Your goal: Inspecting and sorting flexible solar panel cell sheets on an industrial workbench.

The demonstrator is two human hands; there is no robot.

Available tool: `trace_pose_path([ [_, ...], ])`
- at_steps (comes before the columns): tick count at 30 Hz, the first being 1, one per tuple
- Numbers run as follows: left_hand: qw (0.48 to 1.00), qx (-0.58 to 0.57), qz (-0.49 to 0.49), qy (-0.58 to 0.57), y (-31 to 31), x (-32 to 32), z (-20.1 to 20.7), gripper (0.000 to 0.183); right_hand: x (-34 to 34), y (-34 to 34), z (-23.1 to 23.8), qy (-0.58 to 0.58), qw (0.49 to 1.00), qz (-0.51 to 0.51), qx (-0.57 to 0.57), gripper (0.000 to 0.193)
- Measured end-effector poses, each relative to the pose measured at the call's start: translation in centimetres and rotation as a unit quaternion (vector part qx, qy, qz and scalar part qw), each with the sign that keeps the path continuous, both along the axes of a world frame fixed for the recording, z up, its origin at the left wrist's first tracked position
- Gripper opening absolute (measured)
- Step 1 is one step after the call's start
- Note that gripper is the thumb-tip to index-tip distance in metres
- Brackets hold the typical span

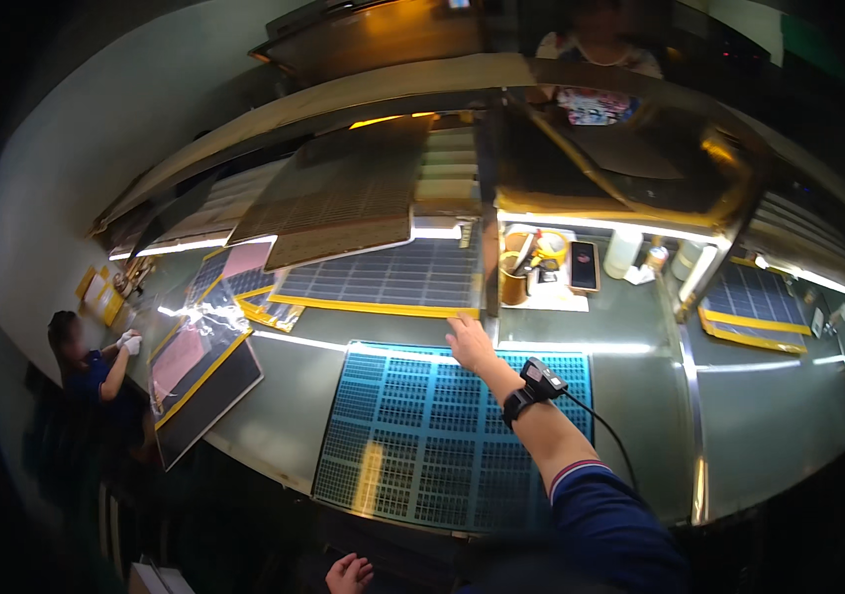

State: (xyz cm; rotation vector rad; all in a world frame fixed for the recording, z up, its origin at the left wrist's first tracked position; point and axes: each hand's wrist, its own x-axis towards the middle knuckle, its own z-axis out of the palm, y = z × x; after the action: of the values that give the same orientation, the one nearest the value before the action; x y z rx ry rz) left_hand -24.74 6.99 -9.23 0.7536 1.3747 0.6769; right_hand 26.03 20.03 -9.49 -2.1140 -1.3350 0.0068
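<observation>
My right hand [468, 342] reaches across the bench with fingers stretched out. Its fingertips are at the yellow edge strip of a dark gridded sheet [373, 279], near that sheet's right end; whether they touch it I cannot tell. Below my right forearm lies a large teal panel [407, 426] with rows of small rectangular cells, flat on the grey-green bench [630, 396]. Low in view, in front of the bench, is my left hand [350, 572], loosely curled and holding nothing that shows. A black device with a cable [541, 378] is strapped to my right wrist.
Left are a clear-covered dark sheet [206, 396] overhanging the bench edge and a seated co-worker [96, 361] in white gloves. Beyond my right hand stand a phone [585, 266], a tool cup [513, 279] and a white bottle [623, 253]. More yellow-edged sheets [754, 302] lie right.
</observation>
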Motion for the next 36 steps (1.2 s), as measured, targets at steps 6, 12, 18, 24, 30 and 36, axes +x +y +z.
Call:
trace_pose_path([
  [6,0.960,-0.208,-0.136,-0.127,0.5,5.7,-0.5,0.050,-8.9,-19.1,1.8,0.130,0.991,-0.031,0.020,0.044],
  [12,0.869,-0.340,-0.258,-0.251,-4.0,10.3,-4.0,0.053,-21.5,-36.3,1.4,-0.098,0.971,0.091,-0.199,0.070],
  [18,0.859,-0.355,-0.206,-0.306,-9.1,16.0,-5.0,0.042,-21.3,-38.1,-1.7,-0.172,0.978,0.034,-0.114,0.047],
  [24,0.901,-0.293,-0.175,-0.266,-9.1,17.7,-6.6,0.032,-20.5,-37.5,-1.9,-0.175,0.973,0.056,-0.142,0.038],
  [30,0.960,-0.223,-0.081,-0.151,-10.3,20.3,-6.8,0.018,-19.3,-37.3,-2.6,-0.283,0.949,0.079,-0.114,0.025],
  [36,0.969,-0.157,-0.144,-0.127,-12.1,16.3,-6.4,0.018,-21.0,-38.6,1.7,-0.209,0.962,0.142,-0.100,0.044],
])
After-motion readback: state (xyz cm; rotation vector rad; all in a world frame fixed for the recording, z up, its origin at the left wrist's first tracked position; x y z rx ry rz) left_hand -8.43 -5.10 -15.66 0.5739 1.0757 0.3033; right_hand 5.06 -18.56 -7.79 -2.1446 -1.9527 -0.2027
